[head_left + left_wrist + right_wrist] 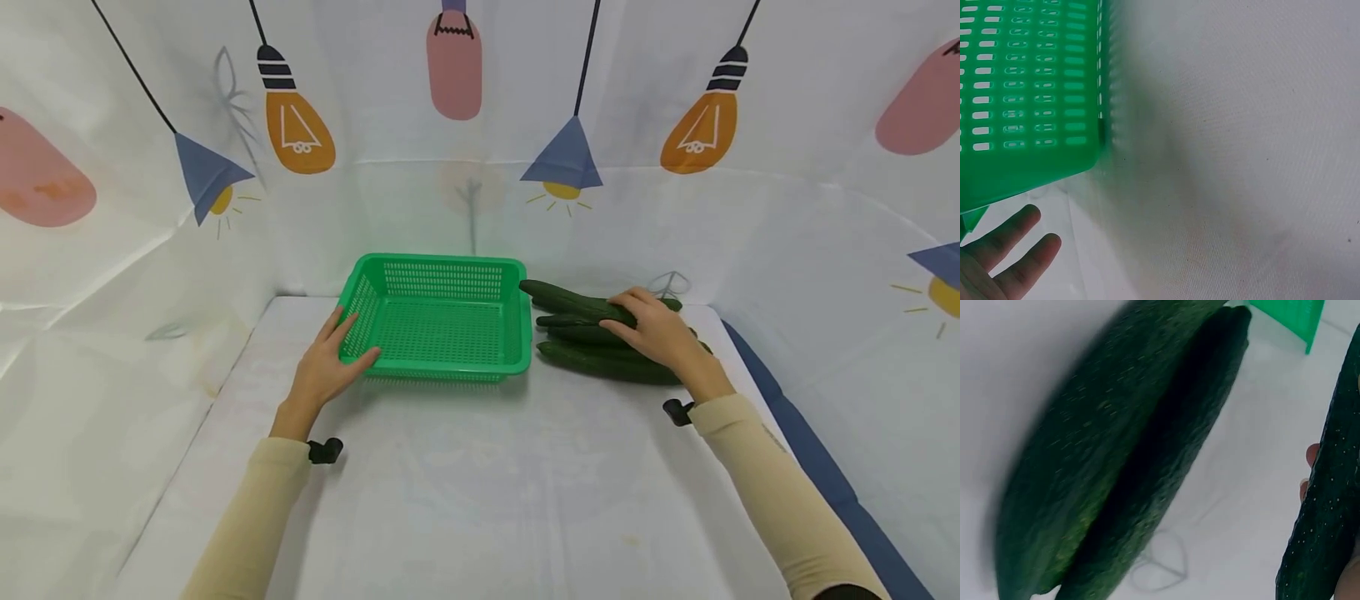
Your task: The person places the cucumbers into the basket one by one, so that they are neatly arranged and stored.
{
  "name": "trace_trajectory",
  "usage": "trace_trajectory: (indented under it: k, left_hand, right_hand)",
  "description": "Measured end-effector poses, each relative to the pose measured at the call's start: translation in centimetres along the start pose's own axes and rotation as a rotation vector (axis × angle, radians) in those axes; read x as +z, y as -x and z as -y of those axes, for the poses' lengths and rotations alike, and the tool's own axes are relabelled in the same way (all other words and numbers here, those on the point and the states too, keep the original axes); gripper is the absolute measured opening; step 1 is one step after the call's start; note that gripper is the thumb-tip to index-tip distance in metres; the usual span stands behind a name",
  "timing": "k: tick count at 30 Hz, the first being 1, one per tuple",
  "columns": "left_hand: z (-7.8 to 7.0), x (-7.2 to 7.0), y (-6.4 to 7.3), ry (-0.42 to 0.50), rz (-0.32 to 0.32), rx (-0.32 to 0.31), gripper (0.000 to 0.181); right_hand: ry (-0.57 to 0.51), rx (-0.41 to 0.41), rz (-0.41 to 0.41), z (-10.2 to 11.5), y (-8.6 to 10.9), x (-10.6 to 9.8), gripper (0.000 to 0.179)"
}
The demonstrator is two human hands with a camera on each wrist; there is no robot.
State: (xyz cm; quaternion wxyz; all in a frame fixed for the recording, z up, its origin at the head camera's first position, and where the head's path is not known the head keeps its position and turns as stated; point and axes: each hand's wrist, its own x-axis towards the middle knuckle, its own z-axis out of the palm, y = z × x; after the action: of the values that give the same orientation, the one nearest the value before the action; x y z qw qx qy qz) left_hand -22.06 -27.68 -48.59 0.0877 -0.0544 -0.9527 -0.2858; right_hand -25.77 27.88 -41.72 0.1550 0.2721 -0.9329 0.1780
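Observation:
My right hand grips a dark green cucumber, its fingers and thumb round the middle. The same bumpy cucumber runs down the right edge of the right wrist view, fingertips showing behind it. Beneath that hand several other cucumbers lie side by side on the table; two fill the left of the right wrist view. A green plastic basket stands left of them with nothing inside. Spread and fairly straight, my left hand is at the basket's front left corner; I cannot tell whether it touches the rim.
A white cloth covers the table. White sheeting printed with lamps and bulbs hangs behind and at both sides. Dark blue fabric runs along the right table edge.

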Motion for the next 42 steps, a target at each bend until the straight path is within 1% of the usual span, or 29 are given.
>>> trace_trajectory:
  k: [10, 15, 18, 21, 27, 31, 35, 42]
  left_hand:
    - [0.1, 0.1, 0.0, 0.004, -0.003, -0.001, 0.088]
    - [0.1, 0.2, 0.0, 0.003, -0.011, 0.004, 0.087]
    - [0.1, 0.2, 0.0, 0.006, -0.010, 0.009, 0.088]
    - [0.1, 0.2, 0.0, 0.003, -0.011, 0.009, 0.089]
    - [0.1, 0.2, 0.1, -0.001, -0.015, 0.012, 0.090]
    - [0.0, 0.0, 0.1, -0.026, -0.005, 0.010, 0.091]
    - [-0.2, -0.2, 0.2, -0.058, 0.006, 0.004, 0.092]
    - [0.1, 0.0, 0.1, -0.081, 0.004, 0.005, 0.093]
  right_hand:
    - [0.025, -0.131, -0.050, 1.8, -2.4, 1.0, 0.044]
    - [0.026, -0.178, -0.042, 2.8, -3.5, 1.2, 0.043]
    - [0.014, -0.175, -0.013, 3.5, -4.3, 1.4, 0.043]
    - [0.004, -0.161, 0.035, 4.4, -5.1, 1.7, 0.043]
    - [0.026, -0.133, 0.128, 6.2, -6.5, 2.3, 0.046]
    - [0.039, -0.111, 0.189, 7.4, -7.3, 3.0, 0.045]
    - [0.021, -0.091, 0.239, 8.3, -8.0, 3.8, 0.042]
    - [0.049, -0.082, 0.317, 10.1, -9.4, 4.6, 0.047]
